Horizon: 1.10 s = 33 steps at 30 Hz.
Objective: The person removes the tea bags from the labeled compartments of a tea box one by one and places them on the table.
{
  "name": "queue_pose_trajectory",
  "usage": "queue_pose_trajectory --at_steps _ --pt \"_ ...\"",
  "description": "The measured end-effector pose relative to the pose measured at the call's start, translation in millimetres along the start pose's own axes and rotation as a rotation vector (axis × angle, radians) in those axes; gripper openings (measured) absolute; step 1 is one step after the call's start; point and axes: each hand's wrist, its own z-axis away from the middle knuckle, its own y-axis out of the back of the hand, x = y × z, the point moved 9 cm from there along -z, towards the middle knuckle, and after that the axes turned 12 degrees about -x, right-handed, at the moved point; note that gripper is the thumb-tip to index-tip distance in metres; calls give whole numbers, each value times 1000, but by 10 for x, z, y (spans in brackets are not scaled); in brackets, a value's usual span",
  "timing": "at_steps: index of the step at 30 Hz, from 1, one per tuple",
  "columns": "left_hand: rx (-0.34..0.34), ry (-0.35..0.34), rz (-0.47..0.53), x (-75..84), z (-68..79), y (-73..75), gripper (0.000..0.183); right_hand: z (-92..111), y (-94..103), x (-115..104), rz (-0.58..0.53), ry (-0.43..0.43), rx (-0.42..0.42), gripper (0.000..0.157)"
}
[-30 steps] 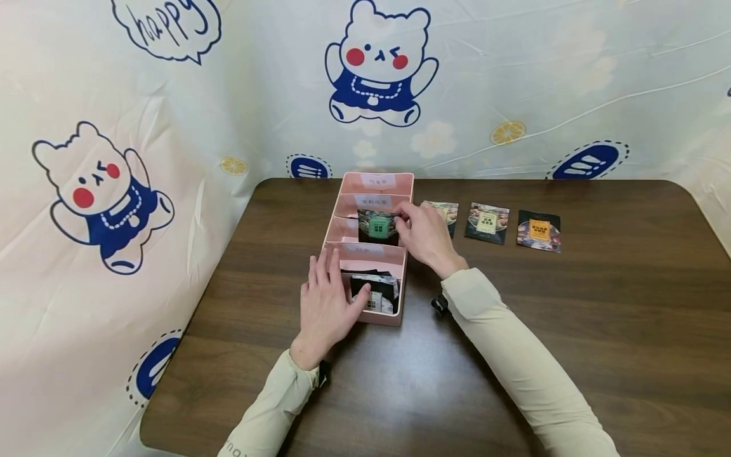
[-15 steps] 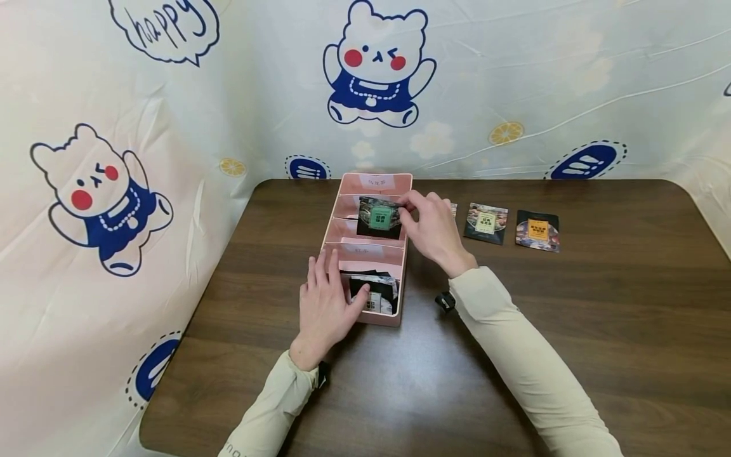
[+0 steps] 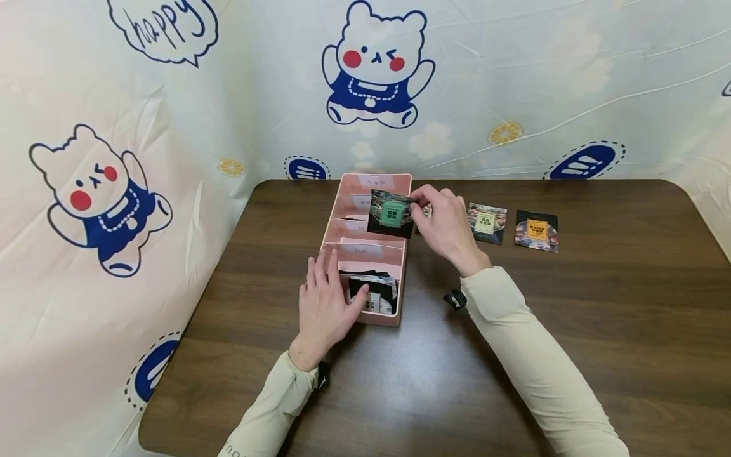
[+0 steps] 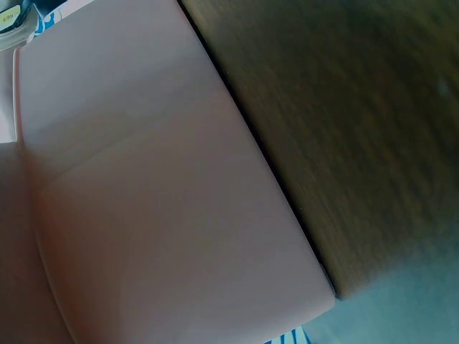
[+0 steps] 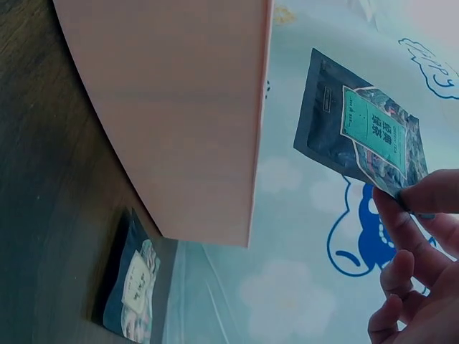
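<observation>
Between thumb and fingers my right hand (image 3: 444,222) pinches a dark tea sachet (image 3: 391,214) with a green label by its right edge. In the head view the sachet overlaps the right side of a pink divided box (image 3: 398,279). The right wrist view shows that tea sachet (image 5: 373,125) raised above the level of the box rim, beside the box wall (image 5: 172,107). My left hand (image 3: 325,308) rests on the near left side of the box with fingers extended, its thumb over the front compartment. Several sachets (image 3: 377,289) stand in that compartment.
Right of the box lie a sachet with a pale-green label (image 3: 487,223) and one with an orange label (image 3: 537,231). Another sachet is mostly hidden behind my right hand. Paper labels mark the box dividers. A printed cloth (image 3: 468,76) hangs behind the wooden table (image 3: 514,330).
My right hand has lifted the green-labelled sachet up from the box's middle compartments and moved it to the right. My left hand has stayed in place.
</observation>
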Motion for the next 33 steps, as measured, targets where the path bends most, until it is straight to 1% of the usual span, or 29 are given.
queue_pose_trajectory --at_steps 5,13,22,26,33 --pt "9 -3 5 -1 1 2 88 20 65 49 -17 -38 -5 18" --pt "6 -4 11 -1 -7 5 88 72 196 117 -56 -61 0 19" --pt "12 -4 11 -6 5 1 88 135 289 271 -82 -101 6 20" --pt "13 -5 10 -5 5 -1 88 161 311 356 -82 -126 4 21" --pt "4 2 7 -4 0 -2 88 210 359 494 -47 -166 -15 23"
